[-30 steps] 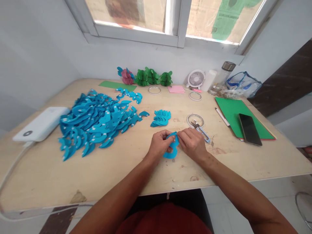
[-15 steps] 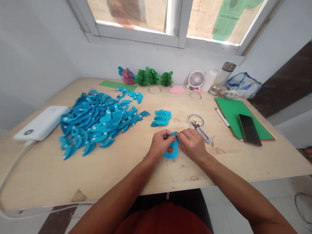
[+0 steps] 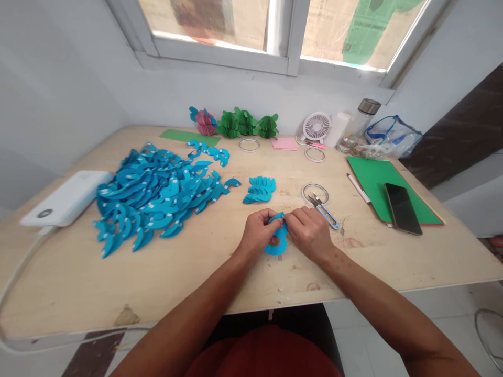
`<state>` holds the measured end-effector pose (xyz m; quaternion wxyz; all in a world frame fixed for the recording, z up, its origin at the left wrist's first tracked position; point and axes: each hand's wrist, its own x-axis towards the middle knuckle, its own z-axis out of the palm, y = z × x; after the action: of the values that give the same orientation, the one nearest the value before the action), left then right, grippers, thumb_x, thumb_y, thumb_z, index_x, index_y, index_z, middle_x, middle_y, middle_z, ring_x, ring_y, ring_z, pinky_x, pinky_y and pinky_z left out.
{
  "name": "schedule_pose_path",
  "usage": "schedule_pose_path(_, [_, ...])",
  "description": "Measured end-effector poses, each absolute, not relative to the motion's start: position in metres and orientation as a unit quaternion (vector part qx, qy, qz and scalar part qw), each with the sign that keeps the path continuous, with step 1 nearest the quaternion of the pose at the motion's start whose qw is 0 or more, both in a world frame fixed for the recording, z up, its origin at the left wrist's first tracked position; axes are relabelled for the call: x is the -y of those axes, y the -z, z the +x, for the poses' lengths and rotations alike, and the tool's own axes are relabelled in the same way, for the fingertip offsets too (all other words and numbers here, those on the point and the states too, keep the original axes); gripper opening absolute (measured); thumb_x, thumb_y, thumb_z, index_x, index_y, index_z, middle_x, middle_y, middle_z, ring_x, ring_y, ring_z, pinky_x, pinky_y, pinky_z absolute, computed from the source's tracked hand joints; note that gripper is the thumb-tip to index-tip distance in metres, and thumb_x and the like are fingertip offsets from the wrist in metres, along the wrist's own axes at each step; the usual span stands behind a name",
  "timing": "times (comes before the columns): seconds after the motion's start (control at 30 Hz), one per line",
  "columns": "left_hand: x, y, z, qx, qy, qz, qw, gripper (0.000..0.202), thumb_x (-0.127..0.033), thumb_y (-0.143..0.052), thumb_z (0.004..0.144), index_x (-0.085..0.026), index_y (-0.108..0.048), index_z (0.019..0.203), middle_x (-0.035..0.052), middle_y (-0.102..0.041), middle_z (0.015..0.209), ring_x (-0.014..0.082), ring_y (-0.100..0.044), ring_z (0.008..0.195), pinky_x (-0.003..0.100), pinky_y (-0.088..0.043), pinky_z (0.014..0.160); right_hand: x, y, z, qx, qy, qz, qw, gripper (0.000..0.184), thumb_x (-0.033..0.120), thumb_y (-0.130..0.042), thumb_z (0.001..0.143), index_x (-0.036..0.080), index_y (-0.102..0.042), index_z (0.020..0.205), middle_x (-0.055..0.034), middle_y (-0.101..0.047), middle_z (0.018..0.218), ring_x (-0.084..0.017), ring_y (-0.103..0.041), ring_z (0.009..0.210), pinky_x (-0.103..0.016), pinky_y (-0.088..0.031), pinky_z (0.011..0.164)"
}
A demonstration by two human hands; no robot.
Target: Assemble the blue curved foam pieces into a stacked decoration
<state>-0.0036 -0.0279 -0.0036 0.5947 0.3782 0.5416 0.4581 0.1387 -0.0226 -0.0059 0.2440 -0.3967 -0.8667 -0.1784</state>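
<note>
Both hands meet over the middle of the wooden table (image 3: pixel 196 283). My left hand (image 3: pixel 257 232) and my right hand (image 3: pixel 310 233) pinch the top of one curved blue paper piece (image 3: pixel 277 246), whose lower end rests on the table. Just beyond them lies a small stack of the same blue pieces (image 3: pixel 259 189). A big heap of blue paper pieces (image 3: pixel 157 191) with small white tabs spreads across the left half.
A white power bank (image 3: pixel 65 199) with a cable lies far left. Small snips (image 3: pixel 324 209) and a tape ring (image 3: pixel 314 191) sit right of my hands. Green sheets (image 3: pixel 377 183) carry a black phone (image 3: pixel 401 207). Paper ornaments (image 3: pixel 245 124), a mini fan (image 3: pixel 316 126), a bottle (image 3: pixel 359 123) line the back.
</note>
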Motion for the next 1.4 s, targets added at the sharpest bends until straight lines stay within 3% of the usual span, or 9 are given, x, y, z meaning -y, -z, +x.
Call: schedule_pose_path(1.4, [0.0284,-0.0004,-0.0044,-0.562,-0.453,0.407,0.559,0.020,-0.032,-0.065,0.059,-0.014,-0.057,0.060,-0.0044,-0.052,0.047,0.0061,-0.045,0.034,0.017,-0.041,0.033,0.0250,0.0051,0.1390,0.859,0.185,-0.415,0.238,0.022,0.016,-0.044,0.088,0.018,-0.056,0.070,-0.0032,-0.055,0.065,-0.015,-0.044,0.064,-0.031,-0.026,0.059])
